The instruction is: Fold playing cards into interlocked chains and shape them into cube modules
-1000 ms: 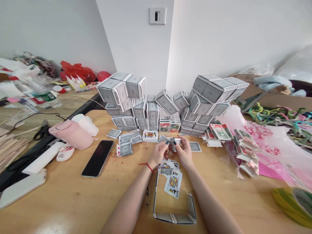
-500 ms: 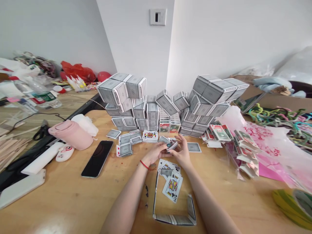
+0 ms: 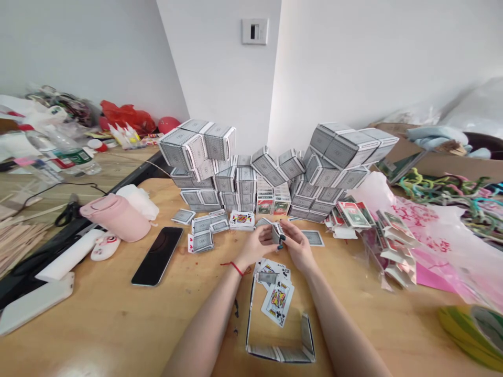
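Observation:
Both hands meet at the middle of the table around a small folded playing card (image 3: 277, 232), held upright between the fingertips. My left hand (image 3: 257, 245) grips it from the left, a red string on its wrist, and my right hand (image 3: 297, 244) pinches it from the right. Loose face-up cards, with a king of clubs (image 3: 279, 300) on top, lie between my forearms. They overlap a low frame of folded cards (image 3: 281, 354) nearer to me. Just right of my right hand is a face-down card (image 3: 313, 238).
Behind the hands stand stacked card boxes (image 3: 247, 180), with taller stacks (image 3: 346, 146) at right. A black phone (image 3: 157, 256) and a pink pouch (image 3: 118, 219) lie left. Opened card packs (image 3: 397, 235), pink plastic (image 3: 432, 246) and yellow-green tape (image 3: 467, 332) are at right.
The folded card has turned from lying tilted to standing more upright between the fingers. My right hand's fingers have drawn in closer around it.

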`<action>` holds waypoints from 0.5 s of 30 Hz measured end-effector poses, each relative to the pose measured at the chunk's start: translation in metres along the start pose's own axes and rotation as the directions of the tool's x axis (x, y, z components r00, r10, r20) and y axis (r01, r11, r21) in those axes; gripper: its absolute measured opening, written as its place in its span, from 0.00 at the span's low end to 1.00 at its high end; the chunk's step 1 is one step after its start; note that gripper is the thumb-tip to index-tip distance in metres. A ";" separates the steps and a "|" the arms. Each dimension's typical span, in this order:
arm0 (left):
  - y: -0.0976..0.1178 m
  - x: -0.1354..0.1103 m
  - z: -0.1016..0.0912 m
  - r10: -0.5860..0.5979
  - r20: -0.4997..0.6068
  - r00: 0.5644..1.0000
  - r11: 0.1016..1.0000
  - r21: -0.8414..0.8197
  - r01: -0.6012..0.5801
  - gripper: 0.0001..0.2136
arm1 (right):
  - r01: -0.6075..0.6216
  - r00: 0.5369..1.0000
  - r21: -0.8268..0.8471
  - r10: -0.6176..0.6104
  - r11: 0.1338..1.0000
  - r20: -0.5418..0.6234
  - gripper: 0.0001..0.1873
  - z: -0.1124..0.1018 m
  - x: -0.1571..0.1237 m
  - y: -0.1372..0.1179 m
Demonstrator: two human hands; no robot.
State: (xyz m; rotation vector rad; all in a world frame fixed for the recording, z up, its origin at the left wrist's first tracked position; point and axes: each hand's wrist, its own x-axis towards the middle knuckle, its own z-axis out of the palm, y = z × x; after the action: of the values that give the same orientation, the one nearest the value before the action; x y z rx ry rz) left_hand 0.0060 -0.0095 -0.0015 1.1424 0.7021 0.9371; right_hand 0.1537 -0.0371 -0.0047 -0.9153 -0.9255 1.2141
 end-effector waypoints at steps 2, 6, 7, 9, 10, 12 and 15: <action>-0.001 -0.001 0.002 0.046 0.018 0.999 0.996 0.079 -0.047 0.26 | -0.013 0.998 -0.011 0.014 1.000 0.057 0.25 -0.001 -0.001 -0.002; 0.000 -0.003 0.004 0.177 -0.007 0.984 0.946 0.276 -0.168 0.27 | -0.051 0.994 -0.026 0.053 0.998 0.100 0.28 -0.002 -0.002 -0.004; 0.001 -0.004 0.005 0.210 -0.021 0.977 0.922 0.335 -0.191 0.27 | -0.066 0.992 -0.017 0.067 0.998 0.105 0.28 -0.002 -0.002 -0.004; 0.002 -0.005 0.005 0.279 -0.045 0.959 0.856 0.464 -0.228 0.25 | -0.098 0.988 0.012 0.096 0.995 0.118 0.27 -0.001 -0.002 -0.004; 0.003 -0.006 0.006 0.314 -0.048 0.948 0.813 0.529 -0.242 0.25 | -0.108 0.988 0.021 0.105 0.994 0.114 0.25 -0.001 -0.001 -0.003; 0.005 -0.006 0.005 0.378 -0.029 0.925 0.714 0.645 -0.272 0.24 | -0.107 0.992 0.007 0.107 0.994 0.065 0.22 0.000 0.000 -0.001; 0.007 -0.007 0.004 0.423 0.037 0.905 0.586 0.751 -0.304 0.24 | -0.099 0.995 -0.092 0.098 0.991 -0.015 0.20 0.001 0.002 0.003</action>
State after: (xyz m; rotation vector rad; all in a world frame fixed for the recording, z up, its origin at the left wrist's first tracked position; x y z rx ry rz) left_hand 0.0043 -0.0167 0.0064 2.0357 1.0487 1.1224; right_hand 0.1521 -0.0351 -0.0072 -1.0507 -0.9443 1.2570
